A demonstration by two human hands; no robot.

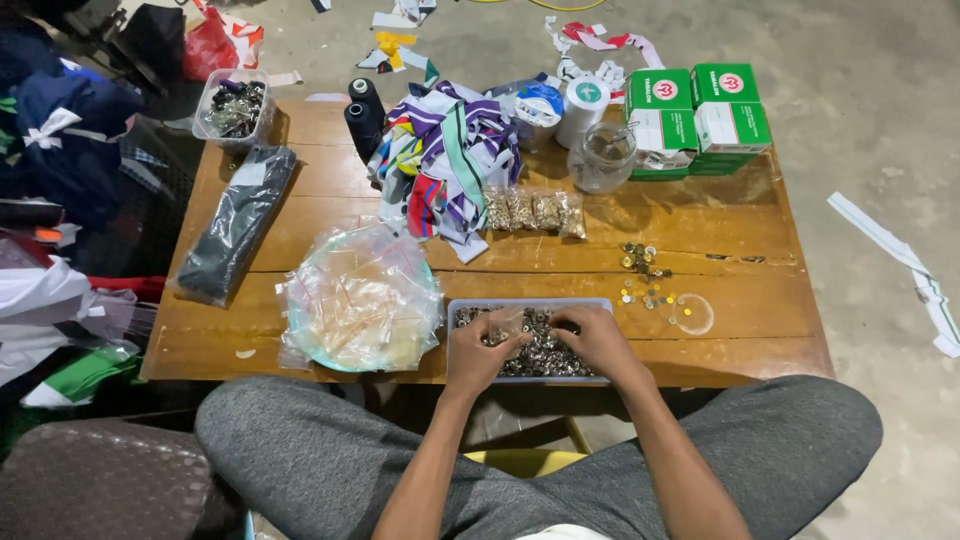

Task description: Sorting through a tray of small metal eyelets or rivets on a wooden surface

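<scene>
Both hands are down in the shallow tray (600, 303) at the table's near edge, left hand (478, 352) pinching a small clear bag (507, 325), right hand (598, 340) curled over the metal snaps (545, 355) (probably slippery, light singly, so best scooped).

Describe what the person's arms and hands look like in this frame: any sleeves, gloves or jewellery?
Both forearms are bare, with no sleeves in view. The left hand and right hand wear no gloves; no rings, watch or bracelets are visible. Grey trousers cover the crossed legs.
</scene>
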